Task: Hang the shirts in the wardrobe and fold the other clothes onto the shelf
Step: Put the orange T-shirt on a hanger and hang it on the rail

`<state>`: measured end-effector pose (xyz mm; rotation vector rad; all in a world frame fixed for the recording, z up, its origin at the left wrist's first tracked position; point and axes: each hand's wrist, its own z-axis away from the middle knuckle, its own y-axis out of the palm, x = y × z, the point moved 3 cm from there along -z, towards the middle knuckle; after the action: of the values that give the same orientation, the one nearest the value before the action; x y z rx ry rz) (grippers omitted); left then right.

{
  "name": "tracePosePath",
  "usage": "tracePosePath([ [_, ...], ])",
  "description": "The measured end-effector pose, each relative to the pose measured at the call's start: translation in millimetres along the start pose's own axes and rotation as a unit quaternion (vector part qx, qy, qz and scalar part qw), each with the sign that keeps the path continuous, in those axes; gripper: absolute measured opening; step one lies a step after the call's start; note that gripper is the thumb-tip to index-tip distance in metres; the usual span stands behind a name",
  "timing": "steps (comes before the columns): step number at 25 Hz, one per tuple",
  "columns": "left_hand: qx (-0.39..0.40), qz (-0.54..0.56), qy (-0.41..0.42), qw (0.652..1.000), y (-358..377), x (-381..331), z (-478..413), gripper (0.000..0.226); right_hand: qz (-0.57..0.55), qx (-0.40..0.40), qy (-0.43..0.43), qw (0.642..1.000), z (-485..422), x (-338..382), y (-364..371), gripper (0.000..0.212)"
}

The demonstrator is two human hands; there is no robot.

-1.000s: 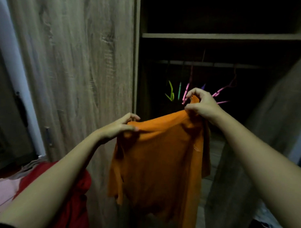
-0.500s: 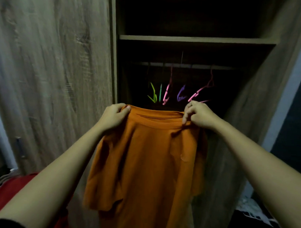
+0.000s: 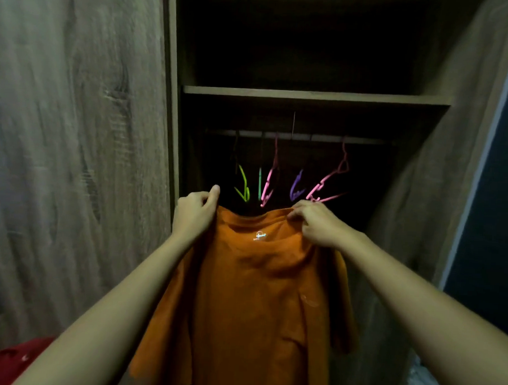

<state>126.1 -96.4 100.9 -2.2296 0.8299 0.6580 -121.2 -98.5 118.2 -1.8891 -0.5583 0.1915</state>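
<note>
An orange T-shirt [image 3: 255, 293] hangs spread in front of the open wardrobe, its neckline up and a small white label showing inside the collar. My left hand [image 3: 194, 213] grips its left shoulder and my right hand [image 3: 318, 223] pinches its right shoulder by the collar. Behind the shirt, several coloured plastic hangers dangle from the rail [image 3: 301, 136]: a yellow-green hanger [image 3: 243, 186], a pink hanger [image 3: 269, 187], a purple hanger [image 3: 296, 188] and a second pink hanger [image 3: 329, 180]. A wooden shelf [image 3: 313, 95] runs above the rail.
The shut wooden wardrobe door [image 3: 75, 157] fills the left side. An open door panel [image 3: 414, 198] stands at the right, edge toward me. A red garment [image 3: 8, 362] lies at the lower left. Some pale patterned cloth [image 3: 422, 382] shows at the lower right.
The shirt went from tilted to level and spread wide, with the inside of the collar now facing me. The view has swung left to centre on the wardrobe opening.
</note>
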Motion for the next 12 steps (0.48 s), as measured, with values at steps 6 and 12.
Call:
tracePosePath([
  [6, 0.034, 0.036, -0.081, 0.995, 70, 22, -91, 0.043, 0.024, 0.063, -0.004, 0.998, -26, 4, 15, 0.055],
  [12, 0.047, 0.047, -0.203, 0.977, 132, 34, -153, 0.052, 0.049, 0.077, -0.009, 0.996, -29, -8, 21, 0.06],
])
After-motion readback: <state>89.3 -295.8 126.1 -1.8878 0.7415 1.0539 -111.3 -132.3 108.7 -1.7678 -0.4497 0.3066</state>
